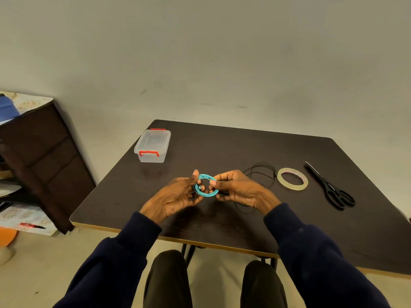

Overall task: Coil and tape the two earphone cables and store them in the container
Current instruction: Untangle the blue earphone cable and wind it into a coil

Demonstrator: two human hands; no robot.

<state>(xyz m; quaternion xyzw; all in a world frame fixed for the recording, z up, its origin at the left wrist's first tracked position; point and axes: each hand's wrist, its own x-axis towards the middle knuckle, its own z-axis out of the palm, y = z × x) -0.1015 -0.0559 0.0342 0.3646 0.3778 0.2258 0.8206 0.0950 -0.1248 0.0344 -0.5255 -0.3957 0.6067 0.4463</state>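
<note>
Holding a teal earphone cable (pixel 205 186) wound into a small round coil, we see both hands meeting just below the middle of the frame, above the dark brown table (pixel 222 147). The left hand (pixel 178 196) is curled around the coil's left side, thumb raised against its upper edge and fingers closed beneath it. The right hand (pixel 240 188) pinches the coil's right side between thumb and fingertips, so both hands are gripping the same teal loop. Dark navy sleeves (pixel 311 252) run from the wrists down to the bottom corners. Just behind and under the right hand, a black earphone cable (pixel 260 172) lies loose and uncoiled on the tabletop, its strands hard to follow against the dark surface. To its right, touching or nearly touching the black strands, a roll of clear tape (pixel 292 179) lies flat. Further right, apart from the roll, black scissors (pixel 331 187) lie closed with their handles toward the lower right. Toward the table's far left corner, well apart from the hands, stands a clear plastic container (pixel 153 146) with red clips, its lid on. A dark wooden cabinet (pixel 44 161) fills the left edge of the frame.
</note>
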